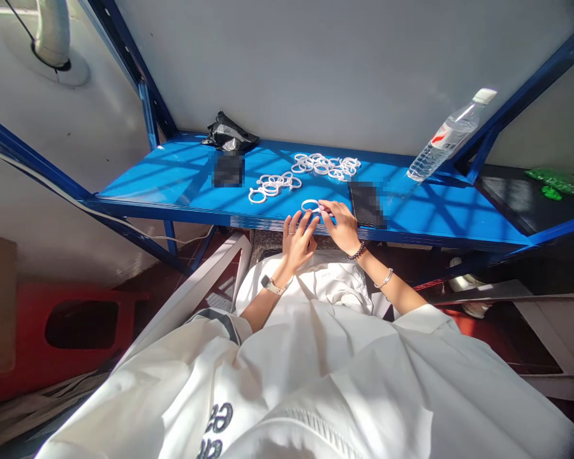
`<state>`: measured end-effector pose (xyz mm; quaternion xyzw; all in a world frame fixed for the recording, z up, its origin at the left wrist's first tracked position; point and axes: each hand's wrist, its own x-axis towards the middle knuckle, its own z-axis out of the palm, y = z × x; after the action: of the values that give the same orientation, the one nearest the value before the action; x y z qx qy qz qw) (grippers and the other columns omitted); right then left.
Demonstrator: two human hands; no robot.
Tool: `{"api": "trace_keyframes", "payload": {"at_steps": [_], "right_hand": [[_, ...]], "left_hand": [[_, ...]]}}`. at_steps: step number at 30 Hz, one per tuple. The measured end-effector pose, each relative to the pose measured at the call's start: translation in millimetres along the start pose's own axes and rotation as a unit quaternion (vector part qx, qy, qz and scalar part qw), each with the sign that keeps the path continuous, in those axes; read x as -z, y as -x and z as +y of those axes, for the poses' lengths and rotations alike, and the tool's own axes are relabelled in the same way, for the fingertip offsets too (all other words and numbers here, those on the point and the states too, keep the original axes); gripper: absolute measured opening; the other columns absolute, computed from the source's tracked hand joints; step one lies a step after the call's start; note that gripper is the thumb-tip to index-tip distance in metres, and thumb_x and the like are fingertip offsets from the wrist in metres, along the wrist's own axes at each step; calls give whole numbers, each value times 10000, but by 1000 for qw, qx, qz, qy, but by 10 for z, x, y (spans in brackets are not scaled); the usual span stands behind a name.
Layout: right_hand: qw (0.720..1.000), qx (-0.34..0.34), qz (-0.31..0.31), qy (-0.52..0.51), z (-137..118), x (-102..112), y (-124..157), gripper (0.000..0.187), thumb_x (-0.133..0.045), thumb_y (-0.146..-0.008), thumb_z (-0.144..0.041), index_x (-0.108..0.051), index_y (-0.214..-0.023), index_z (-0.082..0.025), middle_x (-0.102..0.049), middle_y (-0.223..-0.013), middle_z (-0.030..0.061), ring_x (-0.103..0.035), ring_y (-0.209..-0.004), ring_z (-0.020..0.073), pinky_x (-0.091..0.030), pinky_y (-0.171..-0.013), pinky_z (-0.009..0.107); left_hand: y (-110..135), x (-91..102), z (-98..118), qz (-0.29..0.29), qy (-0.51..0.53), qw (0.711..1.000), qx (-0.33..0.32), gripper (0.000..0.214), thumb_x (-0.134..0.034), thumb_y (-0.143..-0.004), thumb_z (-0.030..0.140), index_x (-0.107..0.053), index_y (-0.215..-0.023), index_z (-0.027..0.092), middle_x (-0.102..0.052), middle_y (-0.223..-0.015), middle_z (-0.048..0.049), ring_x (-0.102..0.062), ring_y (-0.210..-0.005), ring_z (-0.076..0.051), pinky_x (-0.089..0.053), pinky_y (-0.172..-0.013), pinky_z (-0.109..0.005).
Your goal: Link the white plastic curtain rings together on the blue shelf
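My right hand (342,228), with a dark beaded bracelet at its wrist, has its fingers closed at the right end of a single white ring (310,202). That ring is at the front of the blue shelf (182,185). Just left of it, my left hand (297,245) rests at the shelf's front edge, fingers apart and holding nothing I can see. A smaller group of white rings (270,189) lies behind and to the left of my hands. Farther back is a larger group of white rings (320,167).
A flat dark object (366,204), partly blurred out, lies right of my right hand. A water bottle (444,141) stands at the back right. A black plastic bag (229,134) and a blurred dark item (228,170) are at the left. Blue frame posts bound both ends.
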<state>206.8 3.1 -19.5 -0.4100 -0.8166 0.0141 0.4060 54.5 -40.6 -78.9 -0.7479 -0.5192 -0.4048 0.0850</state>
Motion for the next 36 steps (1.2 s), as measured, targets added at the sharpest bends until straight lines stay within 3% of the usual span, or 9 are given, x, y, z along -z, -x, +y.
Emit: {"api": "trace_keyframes", "payload": {"at_steps": [6, 14, 21, 26, 31, 36], "right_hand": [[1000, -13, -12, -8, -23, 26, -20, 243, -455, -1000, -362, -669, -1000, -247, -729, -973, 47, -646, -903, 220, -517, -803, 354], [999, -16, -4, -31, -25, 25, -21, 152, -532, -960, -329, -655, -941, -242, -706, -948, 39, -636, -845, 201, -534, -779, 344], [997, -28, 14, -67, -14, 13, -16, 120, -530, -943, -286, -638, -927, -236, -670, -1002, 53, -657, -829, 182, -577, -765, 336], [997, -27, 12, -65, -8, 10, -12, 136, -525, -943, -309, -641, -954, -241, -663, -1052, 63, -661, -846, 191, -587, -759, 343], [998, -27, 21, -49, 11, -9, -3, 201, -507, -953, -313, -606, -1115, -246, -663, -1117, 77, -663, -860, 193, -589, -758, 346], [1000, 5, 21, -20, 32, -21, 8, 248, -490, -937, -223, -592, -1164, -227, -694, -1015, 63, -666, -871, 203, -577, -778, 341]], "left_hand": [[7, -5, -29, -2, -5, 1000, -12, 563, -477, -827, 166, -548, -1382, 233, -531, -1471, -72, -387, -1431, -286, -211, -1235, -519], [19, -40, -26, -13, -4, 1000, -3, 578, -502, -818, 176, -535, -1393, 227, -536, -1443, -98, -360, -1443, -308, -185, -1240, -546], [50, -58, -31, -2, 2, 1000, -7, 601, -496, -830, 169, -494, -1428, 218, -403, -1546, -129, -307, -1474, -310, -176, -1231, -569], [38, -34, -31, -1, -1, 1000, -24, 600, -470, -832, 155, -494, -1427, 222, -478, -1519, -70, -319, -1468, -294, -160, -1244, -533], [33, -34, -29, 10, -6, 1000, -25, 583, -465, -830, 144, -518, -1406, 216, -499, -1503, -67, -349, -1453, -290, -177, -1242, -520], [34, -52, -29, 24, -9, 999, -25, 571, -478, -824, 144, -534, -1388, 214, -524, -1480, -71, -375, -1436, -291, -185, -1237, -513]]}}
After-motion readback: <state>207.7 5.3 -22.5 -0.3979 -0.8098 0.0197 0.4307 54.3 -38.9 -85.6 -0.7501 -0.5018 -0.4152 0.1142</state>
